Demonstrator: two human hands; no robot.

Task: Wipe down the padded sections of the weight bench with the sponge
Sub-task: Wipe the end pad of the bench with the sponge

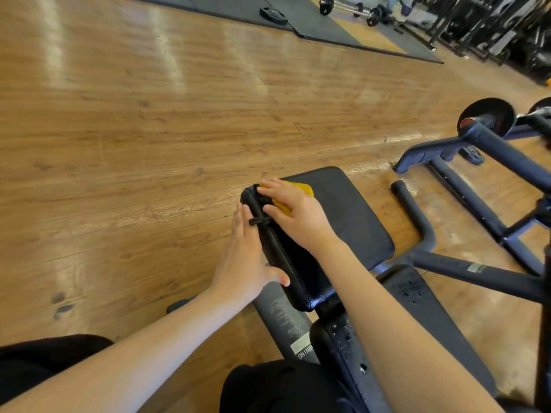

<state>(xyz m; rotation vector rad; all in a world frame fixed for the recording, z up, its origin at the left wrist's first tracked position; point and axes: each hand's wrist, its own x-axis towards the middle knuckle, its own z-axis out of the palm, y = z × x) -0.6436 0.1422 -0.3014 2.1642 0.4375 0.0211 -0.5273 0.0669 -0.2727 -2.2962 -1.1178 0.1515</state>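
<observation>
Sponge point(299, 192) first: it is yellow and lies flat under your right hand point(293, 214), pressed onto the top of the black seat pad point(351, 216) at the pad's far left corner. Your right-hand fingers are spread over it and curl down over the pad's left edge, so only a strip of yellow shows beyond your knuckles and another between thumb and forefinger. Whether you are gripping the sponge or simply pressing it down with an open palm is hard to tell from this angle; it looks more like pressing.

Your left hand point(243, 260) is open, empty and laid flat against the side wall of the same pad, fingers pointing away from you, thumb hooked onto the pad's upper edge. A small black knob point(258, 220) sticks out of the side seam between your two hands.

Nearer to you than both hands, under your right forearm, the long back pad point(417, 296) carries scattered water droplets. To the right of your right hand, the dark steel frame point(465, 268) of the bench stands on the wooden floor point(134, 129).
</observation>
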